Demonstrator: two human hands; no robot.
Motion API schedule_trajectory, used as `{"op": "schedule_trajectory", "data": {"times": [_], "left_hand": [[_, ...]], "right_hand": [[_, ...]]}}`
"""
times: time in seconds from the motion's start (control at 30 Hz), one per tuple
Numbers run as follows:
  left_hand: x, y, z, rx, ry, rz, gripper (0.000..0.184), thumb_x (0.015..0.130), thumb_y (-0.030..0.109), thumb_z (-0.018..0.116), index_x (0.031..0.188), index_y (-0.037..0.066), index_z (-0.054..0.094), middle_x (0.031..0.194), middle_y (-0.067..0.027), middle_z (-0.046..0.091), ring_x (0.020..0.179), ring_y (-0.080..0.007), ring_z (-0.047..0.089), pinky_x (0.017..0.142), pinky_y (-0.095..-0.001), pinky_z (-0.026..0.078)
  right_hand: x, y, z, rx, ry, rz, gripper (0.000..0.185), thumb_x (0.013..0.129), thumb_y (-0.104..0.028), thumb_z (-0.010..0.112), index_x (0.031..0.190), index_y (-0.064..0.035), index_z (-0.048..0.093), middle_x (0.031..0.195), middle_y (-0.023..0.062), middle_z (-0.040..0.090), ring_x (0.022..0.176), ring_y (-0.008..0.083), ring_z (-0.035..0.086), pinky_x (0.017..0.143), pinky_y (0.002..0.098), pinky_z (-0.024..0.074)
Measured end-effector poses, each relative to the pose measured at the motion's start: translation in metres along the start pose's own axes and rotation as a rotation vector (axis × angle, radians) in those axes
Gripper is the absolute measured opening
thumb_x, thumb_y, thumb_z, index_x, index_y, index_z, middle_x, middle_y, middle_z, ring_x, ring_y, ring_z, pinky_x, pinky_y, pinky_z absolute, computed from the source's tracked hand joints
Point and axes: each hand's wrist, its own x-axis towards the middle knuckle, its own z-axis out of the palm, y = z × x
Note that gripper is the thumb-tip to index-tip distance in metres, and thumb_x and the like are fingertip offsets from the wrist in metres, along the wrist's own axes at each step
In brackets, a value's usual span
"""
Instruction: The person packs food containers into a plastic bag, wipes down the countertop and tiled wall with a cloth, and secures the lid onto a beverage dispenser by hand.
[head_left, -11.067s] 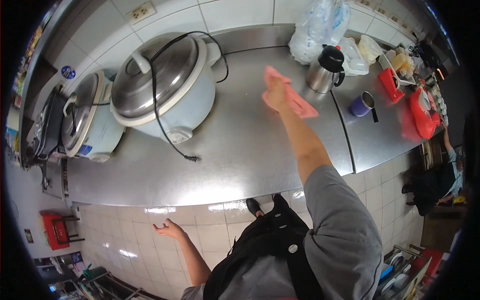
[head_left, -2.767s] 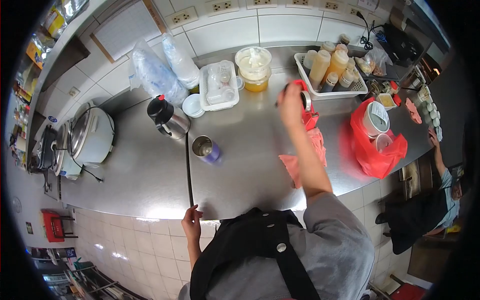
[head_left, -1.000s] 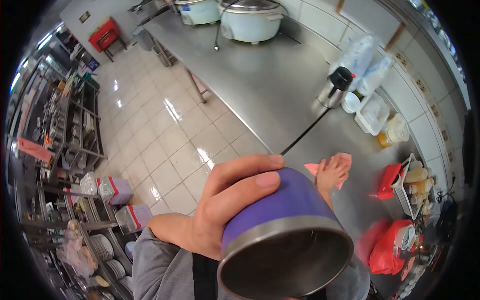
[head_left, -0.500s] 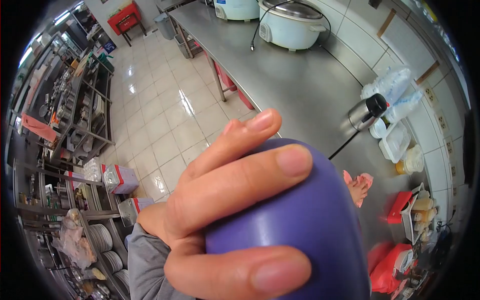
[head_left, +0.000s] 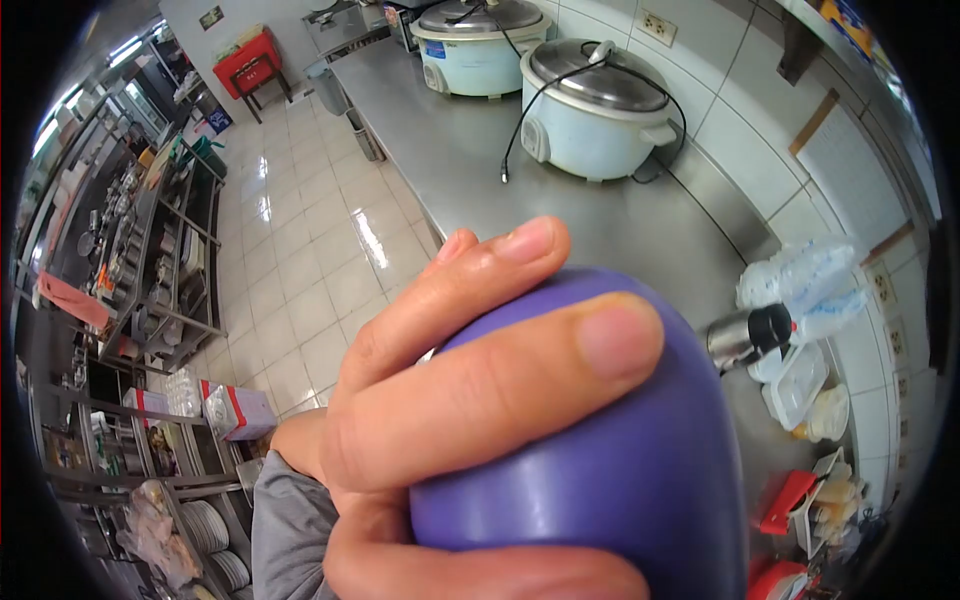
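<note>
My left hand (head_left: 440,425), with a grey sleeve (head_left: 292,530) behind it, is wrapped around a smooth, rounded purple object (head_left: 590,490) very close to the camera. Its fingers lie across the upper side and the thumb along the lower side. What kind of object this is cannot be told, as it runs out of the bottom of the picture. It hides much of the steel counter (head_left: 440,170) behind it. My right hand does not show.
Two rice cookers (head_left: 595,120) stand on the counter. By the wall are a steel cylinder with a black end (head_left: 745,335), plastic bags (head_left: 800,275), a clear container (head_left: 798,385) and a red box (head_left: 788,502). Shelves of stacked plates (head_left: 205,525) stand left of the tiled floor (head_left: 310,240).
The view has tilted up, showing more of the rice cookers. The left hand keeps its hold on the purple object. A hand with a pink cloth at the right has gone out of sight.
</note>
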Motion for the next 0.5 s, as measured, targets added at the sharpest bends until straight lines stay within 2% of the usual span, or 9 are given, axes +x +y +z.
{"op": "schedule_trajectory", "data": {"times": [0.1, 0.17, 0.23, 0.3, 0.37, 0.4, 0.43, 0.47, 0.5], "left_hand": [[0.035, -0.050, 0.004, -0.027, -0.088, -0.051, 0.075, 0.069, 0.024, 0.081, 0.130, 0.007, 0.041, 0.132, -0.0212, 0.046, 0.114, -0.0322, 0.055, 0.092, -0.0391, 0.047], [0.054, -0.090, 0.000, -0.058, -0.138, -0.136, 0.078, 0.067, 0.023, 0.083, 0.130, 0.005, 0.040, 0.133, -0.0212, 0.047, 0.113, -0.0314, 0.055, 0.092, -0.0386, 0.047], [0.066, -0.131, -0.005, -0.081, -0.173, -0.271, 0.080, 0.065, 0.022, 0.084, 0.130, 0.004, 0.040, 0.133, -0.0212, 0.047, 0.113, -0.0307, 0.056, 0.092, -0.0381, 0.046], [0.071, -0.171, -0.008, -0.078, -0.175, -0.421, 0.083, 0.064, 0.022, 0.086, 0.130, 0.002, 0.040, 0.134, -0.0211, 0.047, 0.112, -0.0299, 0.056, 0.093, -0.0376, 0.045], [0.069, -0.219, -0.009, -0.051, -0.141, -0.501, 0.085, 0.062, 0.021, 0.087, 0.130, 0.000, 0.040, 0.135, -0.0211, 0.047, 0.112, -0.0291, 0.057, 0.093, -0.0371, 0.044], [0.065, -0.246, -0.004, -0.009, -0.114, -0.473, 0.089, 0.061, 0.021, 0.088, 0.131, 0.000, 0.038, 0.133, -0.0197, 0.047, 0.115, -0.0276, 0.054, 0.094, -0.0371, 0.043], [0.057, -0.275, 0.001, 0.037, -0.084, -0.441, 0.092, 0.060, 0.022, 0.088, 0.133, 0.000, 0.035, 0.132, -0.0183, 0.048, 0.119, -0.0262, 0.051, 0.095, -0.0371, 0.042], [0.050, -0.294, -0.002, 0.119, -0.108, -0.654, 0.093, 0.058, 0.022, 0.089, 0.131, 0.001, 0.037, 0.125, -0.0145, 0.051, 0.116, -0.0250, 0.053, 0.096, -0.0374, 0.042], [0.049, -0.313, -0.003, 0.139, -0.113, -0.934, 0.092, 0.056, 0.022, 0.089, 0.129, 0.002, 0.038, 0.121, -0.0129, 0.051, 0.114, -0.0253, 0.053, 0.095, -0.0371, 0.043]], "right_hand": [[0.066, -0.048, 0.031, 0.117, -0.018, -0.177, 0.048, 0.080, 0.001, 0.050, 0.127, -0.0078, 0.052, 0.126, 0.0128, 0.052, 0.115, 0.0319, 0.049, 0.096, 0.0461, 0.0405], [0.125, -0.052, 0.090, 0.466, -0.102, -0.213, 0.050, 0.080, 0.011, 0.044, 0.129, -0.0012, 0.047, 0.128, 0.0142, 0.053, 0.112, 0.0262, 0.053, 0.098, 0.0398, 0.0428], [0.181, -0.134, 0.081, 1.207, -0.214, 0.236, 0.053, 0.080, 0.018, 0.037, 0.131, 0.0025, 0.042, 0.131, 0.0155, 0.051, 0.110, 0.0223, 0.055, 0.093, 0.0299, 0.0478], [0.250, -0.141, 0.127, 1.055, -0.219, 0.055, 0.041, 0.088, 0.010, 0.042, 0.129, 0.0041, 0.045, 0.129, 0.0153, 0.053, 0.111, 0.0208, 0.055, 0.095, 0.0297, 0.0427], [0.321, -0.156, 0.181, 0.969, -0.092, -0.208, 0.042, 0.088, 0.009, 0.043, 0.130, 0.0022, 0.046, 0.127, 0.0140, 0.053, 0.106, 0.0226, 0.058, 0.090, 0.0317, 0.0464], [0.352, -0.167, 0.203, 0.969, -0.106, -0.221, 0.042, 0.088, 0.009, 0.043, 0.130, 0.0022, 0.046, 0.127, 0.0140, 0.053, 0.106, 0.0226, 0.058, 0.090, 0.0317, 0.0464], [0.381, -0.181, 0.223, 0.957, -0.044, -0.284, 0.044, 0.085, 0.009, 0.045, 0.128, 0.0018, 0.046, 0.123, 0.0139, 0.055, 0.106, 0.0229, 0.057, 0.079, 0.0348, 0.0510], [0.407, -0.190, 0.242, 0.951, 0.021, -0.350, 0.046, 0.081, 0.010, 0.047, 0.126, 0.0013, 0.047, 0.119, 0.0139, 0.057, 0.106, 0.0231, 0.056, 0.068, 0.0379, 0.0555], [0.430, -0.198, 0.258, 0.965, 0.011, -0.371, 0.046, 0.081, 0.010, 0.047, 0.126, 0.0013, 0.047, 0.119, 0.0139, 0.057, 0.106, 0.0231, 0.056, 0.068, 0.0379, 0.0555]]}}
